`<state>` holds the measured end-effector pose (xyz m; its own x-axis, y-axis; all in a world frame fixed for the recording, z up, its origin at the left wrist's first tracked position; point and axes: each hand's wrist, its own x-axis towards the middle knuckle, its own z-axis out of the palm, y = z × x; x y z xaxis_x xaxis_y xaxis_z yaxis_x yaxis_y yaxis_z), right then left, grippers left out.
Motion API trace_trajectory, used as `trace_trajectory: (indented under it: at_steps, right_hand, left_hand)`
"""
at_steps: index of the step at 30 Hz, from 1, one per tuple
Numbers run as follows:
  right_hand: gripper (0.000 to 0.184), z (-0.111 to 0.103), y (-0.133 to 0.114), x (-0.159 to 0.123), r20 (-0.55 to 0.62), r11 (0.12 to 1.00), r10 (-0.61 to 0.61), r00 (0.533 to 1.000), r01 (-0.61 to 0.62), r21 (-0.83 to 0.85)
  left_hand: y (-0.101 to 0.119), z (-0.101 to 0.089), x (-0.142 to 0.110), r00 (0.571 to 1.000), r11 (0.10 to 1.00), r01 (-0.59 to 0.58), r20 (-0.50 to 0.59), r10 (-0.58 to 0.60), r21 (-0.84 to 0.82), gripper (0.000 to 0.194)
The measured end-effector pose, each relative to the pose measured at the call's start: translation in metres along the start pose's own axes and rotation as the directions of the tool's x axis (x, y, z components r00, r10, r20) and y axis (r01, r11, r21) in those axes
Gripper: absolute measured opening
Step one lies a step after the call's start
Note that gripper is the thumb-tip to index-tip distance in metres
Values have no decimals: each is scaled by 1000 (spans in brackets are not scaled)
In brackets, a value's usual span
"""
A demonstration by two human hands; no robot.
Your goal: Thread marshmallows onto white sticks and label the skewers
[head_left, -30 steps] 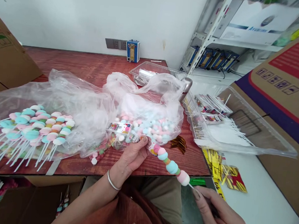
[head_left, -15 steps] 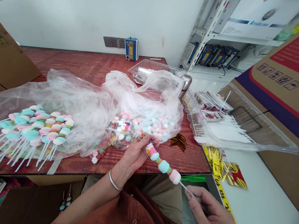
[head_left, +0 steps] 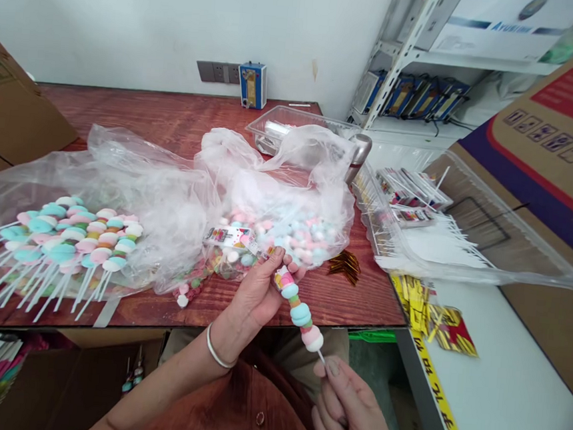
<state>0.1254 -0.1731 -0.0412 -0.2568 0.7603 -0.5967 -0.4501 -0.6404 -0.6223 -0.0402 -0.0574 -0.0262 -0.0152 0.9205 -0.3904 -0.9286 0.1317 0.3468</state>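
Note:
My left hand point(head_left: 260, 283) is closed around a clear printed wrapper point(head_left: 232, 237), whose colourful end pokes out beyond my fingers. One end of a marshmallow skewer point(head_left: 300, 314) sits at the wrapper's mouth; pink, blue, green and orange pieces show outside it. My right hand point(head_left: 350, 408) pinches the skewer's white stick just below the last pink-and-white marshmallow. To the left, finished-looking marshmallow skewers point(head_left: 71, 236) lie piled on a plastic bag, sticks toward me. Behind my left hand, an open clear bag point(head_left: 287, 202) holds loose marshmallows.
On the right stands a clear plastic bin point(head_left: 492, 273) with white sticks and printed wrappers. Gold twist ties point(head_left: 345, 265) lie on the red-brown table point(head_left: 370, 296). A steel flask point(head_left: 359, 156) stands behind the bag. Cardboard boxes point(head_left: 19, 111) flank both sides.
My right hand has moved left and slightly down, swinging the skewer to a steeper angle. The left hand keeps hold of the wrapper, nearly in the same place.

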Motion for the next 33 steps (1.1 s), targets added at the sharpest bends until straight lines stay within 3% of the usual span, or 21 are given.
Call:
trace_trajectory:
  at_steps: [2, 4, 6, 8, 11, 13, 14, 16, 19, 22, 25, 27, 29, 31, 33]
  right_hand:
    - [40, 0, 5, 0, -73, 983, -139, 988, 129, -129]
    - [37, -2, 8, -1, -119, 907, -305, 945, 250, -339]
    - [32, -6, 9, -1, -105, 742, -482, 870, 342, -577]
    - [24, -9, 9, 0, -27, 519, -637, 770, 404, -753]
    - [15, -9, 7, 1, 135, 230, -763, 632, 460, -857]
    - [12, -5, 4, 1, 195, 138, -782, 593, 469, -872]
    - [12, -4, 3, 0, 197, 133, -779, 596, 464, -876]
    - [14, -1, 0, 0, 144, 205, -755, 640, 438, -876]
    - [26, -2, -2, 0, 23, 428, -647, 762, 389, -816]
    - [39, -5, -2, 5, -45, 670, -447, 893, 301, -679]
    - [43, -4, -1, 9, -72, 801, -325, 943, 234, -551]
    - [41, 0, -1, 10, -59, 802, -322, 945, 240, -547]
    - [37, 5, -2, 10, -29, 728, -389, 921, 288, -622]
    - [31, 8, -3, 12, 28, 576, -510, 860, 365, -731]
    - [23, 8, -2, 15, 126, 370, -642, 756, 450, -813]
  left_hand:
    - [0, 3, -1, 998, 999, -33, -47, 34, 17, 8]
    - [0, 5, -1, 994, 997, -60, -93, 64, 44, 9]
    - [0, 6, -2, 990, 996, -66, -122, 73, 62, 9]
    - [-1, 7, -1, 987, 995, -65, -139, 75, 72, 7]
    - [-2, 5, 0, 986, 994, -73, -143, 85, 86, 5]
    - [-3, 3, 2, 986, 993, -73, -143, 85, 88, 5]
    - [-3, 2, 3, 986, 994, -66, -148, 79, 86, 5]
    - [-3, 0, 4, 984, 996, -45, -168, 58, 79, 7]
    - [-6, -3, 4, 984, 997, -6, -175, 20, 78, 10]
    - [-10, -4, 4, 991, 996, 7, -136, 6, 94, 13]
    - [-14, -4, 4, 996, 995, -12, -90, 21, 104, 17]
    - [-17, -4, 3, 996, 994, -20, -84, 29, 110, 20]
    - [-18, -4, 3, 994, 992, -21, -101, 34, 126, 23]
    - [-18, -3, 2, 991, 989, -27, -126, 45, 145, 26]
    - [-17, -3, 1, 989, 987, -32, -141, 55, 159, 28]
